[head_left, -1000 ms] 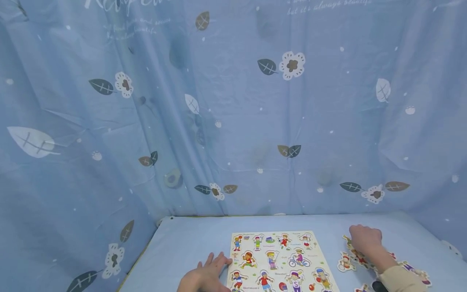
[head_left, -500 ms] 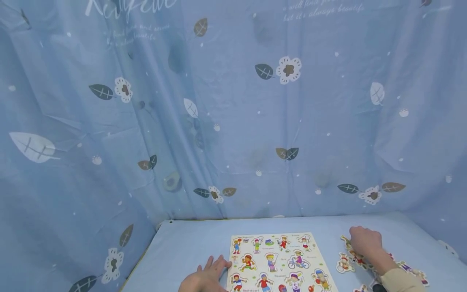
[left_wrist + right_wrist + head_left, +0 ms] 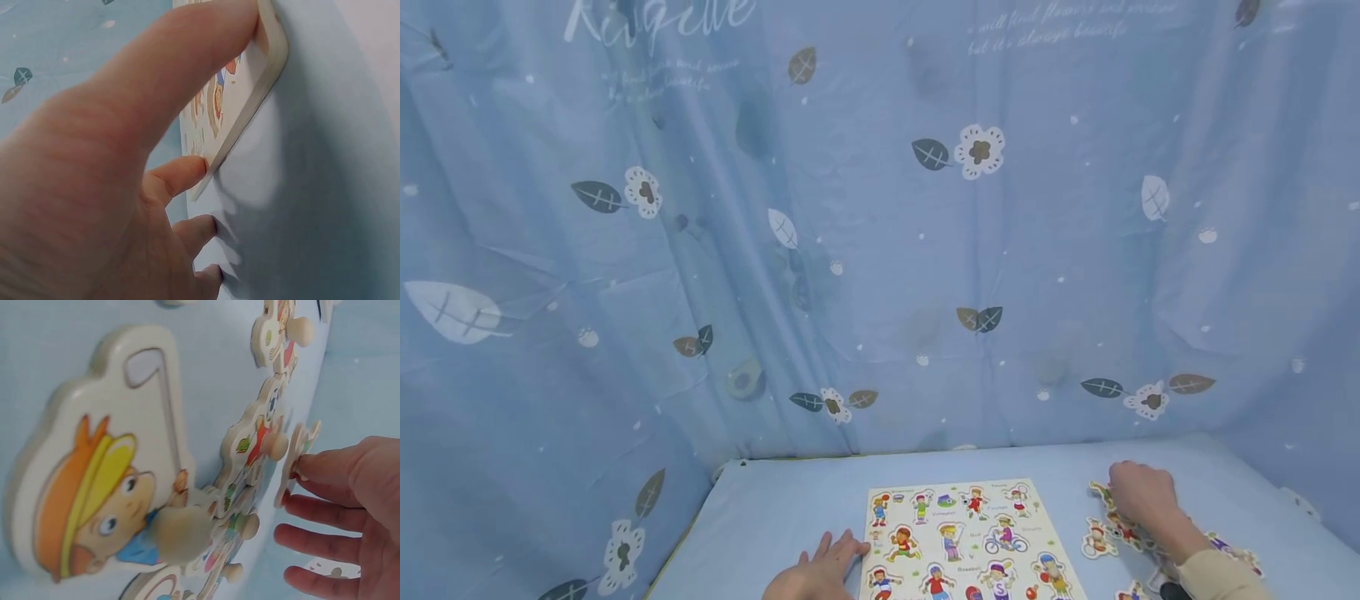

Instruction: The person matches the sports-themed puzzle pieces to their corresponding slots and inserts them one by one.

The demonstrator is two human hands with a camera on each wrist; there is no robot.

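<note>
A flat wooden puzzle board (image 3: 927,533) with printed sports figures lies on the table. At its left edge is my left hand (image 3: 815,575), fingers spread. In the left wrist view the thumb (image 3: 206,31) and index finger (image 3: 181,175) touch the board's edge, while the other fingertips are by the cloth. To the right, my right hand (image 3: 1145,497) is over a group of loose puzzle pieces. In the right wrist view its thumb and index finger pinch a thin puzzle piece (image 3: 290,464), seen nearly edge-on, its picture mostly hidden. The other fingers are extended.
Loose knobbed pieces lie near the right hand, among them a golfer piece (image 3: 94,506) and a soccer piece (image 3: 250,434). A piece (image 3: 1098,539) lies between hand and board. A pale blue cloth (image 3: 775,500) covers the table; a patterned curtain (image 3: 880,250) hangs behind.
The head view has shifted slightly, so the scene sits a little further left. Both hands keep nearly the same places, the left at the board's edge and the right over the pieces.
</note>
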